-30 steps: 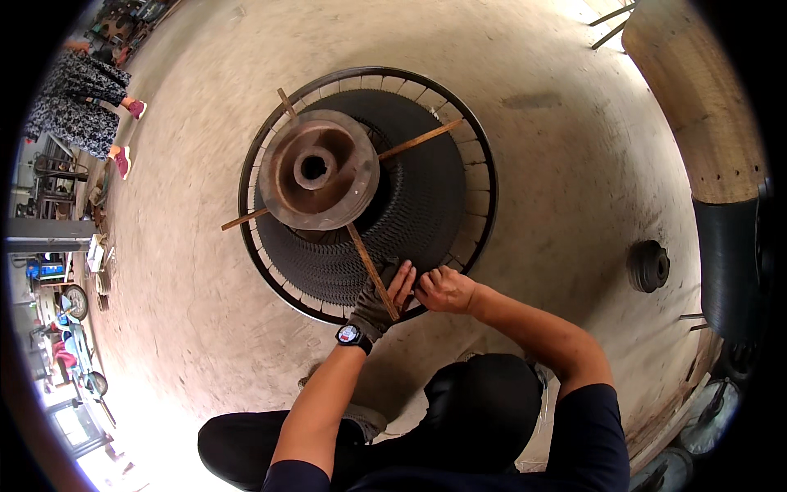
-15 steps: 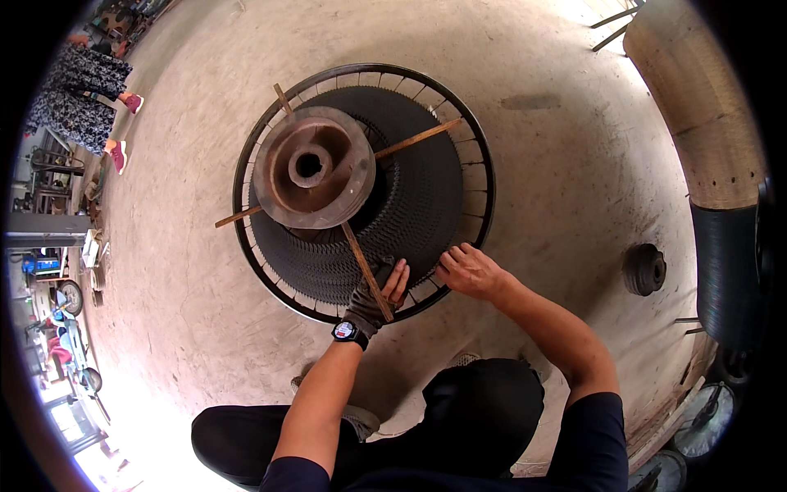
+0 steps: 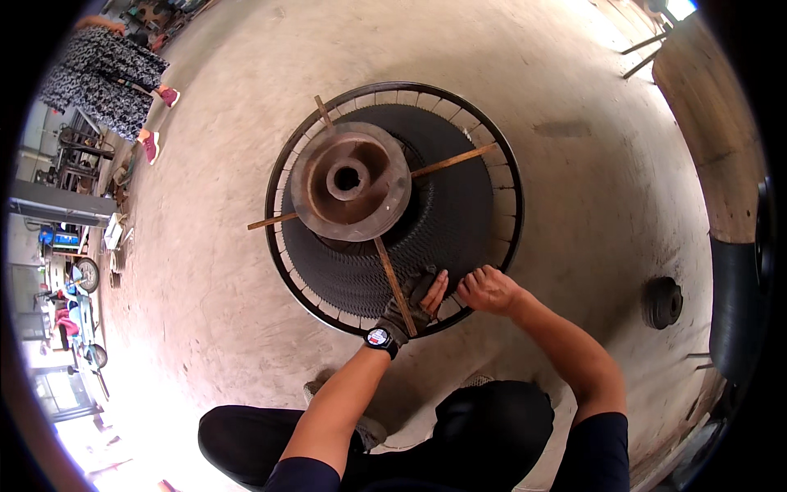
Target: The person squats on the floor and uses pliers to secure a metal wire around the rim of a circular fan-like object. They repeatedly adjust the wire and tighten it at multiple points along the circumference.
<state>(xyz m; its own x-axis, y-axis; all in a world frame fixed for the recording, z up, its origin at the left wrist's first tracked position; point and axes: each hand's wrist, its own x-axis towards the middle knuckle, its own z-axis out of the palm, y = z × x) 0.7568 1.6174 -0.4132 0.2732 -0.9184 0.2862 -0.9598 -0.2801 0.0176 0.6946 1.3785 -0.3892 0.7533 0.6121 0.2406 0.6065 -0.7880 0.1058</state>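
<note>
Noted toothed black coil (image 3: 461, 201) inside spoked rim (image 3: 519, 217), partly beneath pulley (image 3: 351, 207). Reaching open-fingered left hand (image 3: 420, 297) under wooden slat (image 3: 387, 266), curling right hand (image 3: 490, 290) at coil's outer edge; cannot tell grip of either. Could tip pulley by levering slat; could nick bare fingers on teeth.

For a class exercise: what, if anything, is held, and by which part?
Cannot be told: left hand and right hand are at the dark coil, grip unclear.
</note>
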